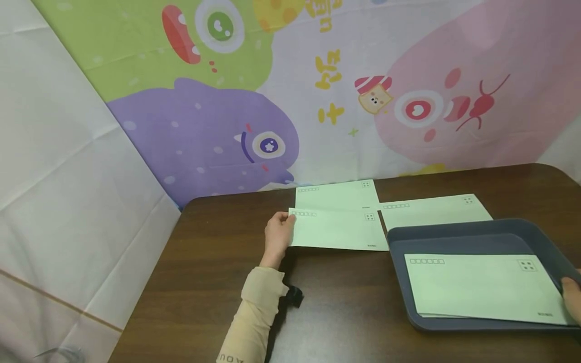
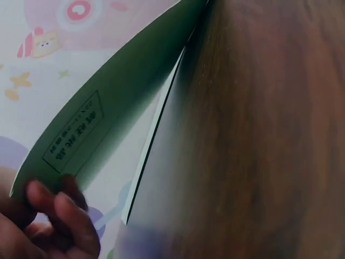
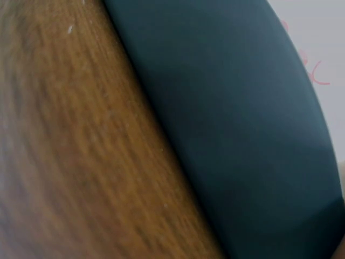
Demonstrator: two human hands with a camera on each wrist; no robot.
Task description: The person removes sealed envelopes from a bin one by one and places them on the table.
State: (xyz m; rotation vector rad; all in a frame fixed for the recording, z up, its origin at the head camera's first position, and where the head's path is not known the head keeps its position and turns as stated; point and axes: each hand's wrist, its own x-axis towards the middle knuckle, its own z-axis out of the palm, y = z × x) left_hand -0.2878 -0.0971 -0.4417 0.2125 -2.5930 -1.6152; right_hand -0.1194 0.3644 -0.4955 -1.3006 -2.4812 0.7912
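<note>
Green envelope [image 1: 338, 230] pinched in left hand [image 1: 278, 234].

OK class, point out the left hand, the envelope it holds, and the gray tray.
Left hand [image 1: 278, 234]: head view, middle of the hand.
Held envelope [image 1: 338, 230]: head view, middle of its printed face.
Gray tray [image 1: 463, 245]: head view, bare floor near its far rim.

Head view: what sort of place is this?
Likely a makeshift indoor tabletop setup, though home or workplace can't be told: a dark wood-look table stands before a cartoon-printed backdrop, with a creased white covering at the left.
</note>
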